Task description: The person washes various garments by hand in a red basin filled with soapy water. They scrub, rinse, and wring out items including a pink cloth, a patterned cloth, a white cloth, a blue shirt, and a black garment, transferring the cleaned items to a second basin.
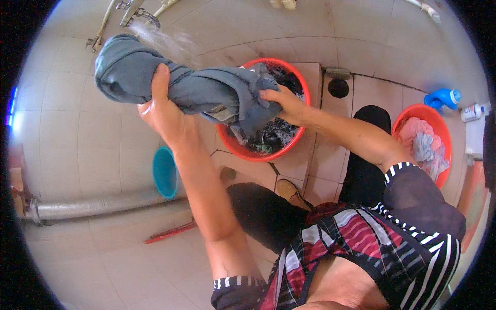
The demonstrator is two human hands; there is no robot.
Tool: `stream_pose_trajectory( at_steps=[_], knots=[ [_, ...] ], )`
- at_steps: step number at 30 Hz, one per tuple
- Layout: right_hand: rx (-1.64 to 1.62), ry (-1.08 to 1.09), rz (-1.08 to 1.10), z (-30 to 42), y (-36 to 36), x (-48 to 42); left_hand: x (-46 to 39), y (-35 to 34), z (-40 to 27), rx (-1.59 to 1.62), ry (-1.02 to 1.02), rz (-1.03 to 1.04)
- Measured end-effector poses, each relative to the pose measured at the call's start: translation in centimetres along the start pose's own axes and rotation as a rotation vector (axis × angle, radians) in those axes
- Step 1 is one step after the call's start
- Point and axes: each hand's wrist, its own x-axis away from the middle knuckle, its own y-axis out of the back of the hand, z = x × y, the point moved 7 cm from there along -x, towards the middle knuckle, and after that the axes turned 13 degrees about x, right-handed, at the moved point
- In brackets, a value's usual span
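Note:
A twisted grey-blue cloth garment point(209, 87) is stretched between my two hands. My left hand point(164, 112) grips it near its bunched, rounded end, with the thumb laid over the top. At the other end, my right hand point(286, 102) clasps the looser folds. Below the right part of the cloth stands a red plastic basin point(267, 157), holding dark wet laundry point(277, 135) with foam or water on it. Water sprays from a metal tap point(133, 13) at the upper left, just beyond the garment's bunched end. The fingers of both hands are partly hidden.
At right, another red basin point(445, 170) holds pink and pale cloths point(422, 139). Beside it are a blue bottle point(441, 99) and a white bottle point(472, 113). A teal bucket point(164, 172) is near a pipe point(104, 205) on the left. A round drain hole point(338, 88) opens in the tiled floor.

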Motion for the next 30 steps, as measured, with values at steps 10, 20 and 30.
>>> stream_pose_trajectory(
  at_steps=[10, 20, 30],
  knots=[
    [0.023, -0.135, 0.086, -1.5, 1.9, 1.2, 5.3, 6.4, 5.6, 0.581, 0.495, 0.138],
    [0.368, -0.624, 0.020, -8.9, 5.8, 3.5, 8.6, 6.5, 7.9, 0.059, 0.604, -0.184],
    [1.366, 0.728, -0.274, 2.8, -1.0, 4.1, 4.6, 5.8, 2.8, -0.149, 0.331, -0.308]
  ],
)
